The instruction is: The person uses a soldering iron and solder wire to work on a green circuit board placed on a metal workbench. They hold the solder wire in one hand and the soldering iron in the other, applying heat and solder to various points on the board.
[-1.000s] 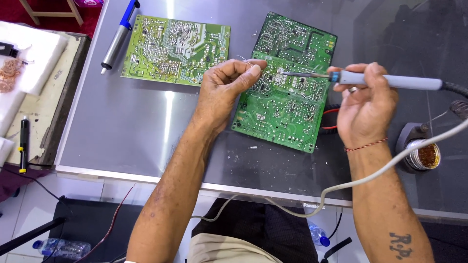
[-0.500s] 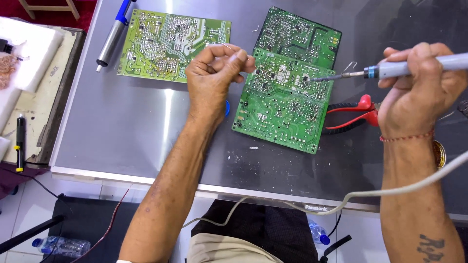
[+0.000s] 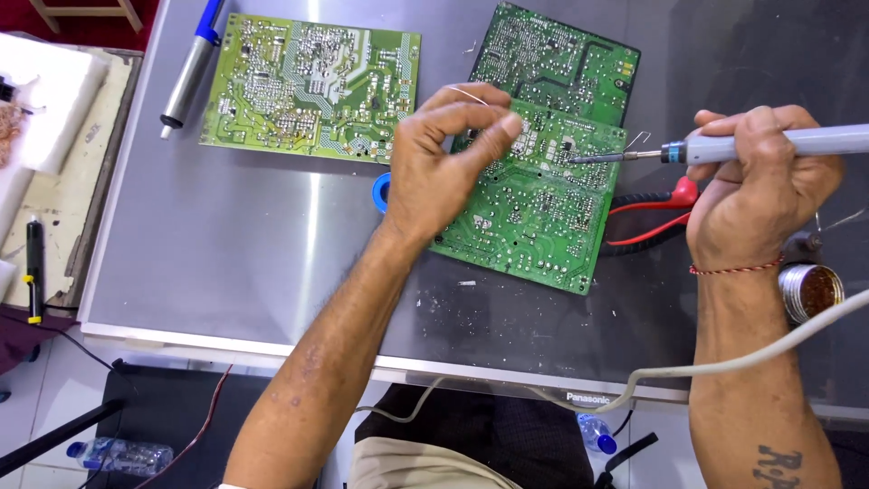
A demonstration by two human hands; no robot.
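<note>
Cable (image 3: 724, 362) trails under right hand (image 3: 756, 186), fist closed round soldering iron (image 3: 724, 149), tip just off dark green board (image 3: 534, 208); left hand (image 3: 444, 163) pinches thin solder wire (image 3: 466, 91) above it; risk: a slip bridges neighbouring joints or burns fingers.

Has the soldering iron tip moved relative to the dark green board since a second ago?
Yes. The soldering iron tip has backed off toward the dark green board's right edge; earlier it sat nearer the board's middle, close to the left hand.
</note>
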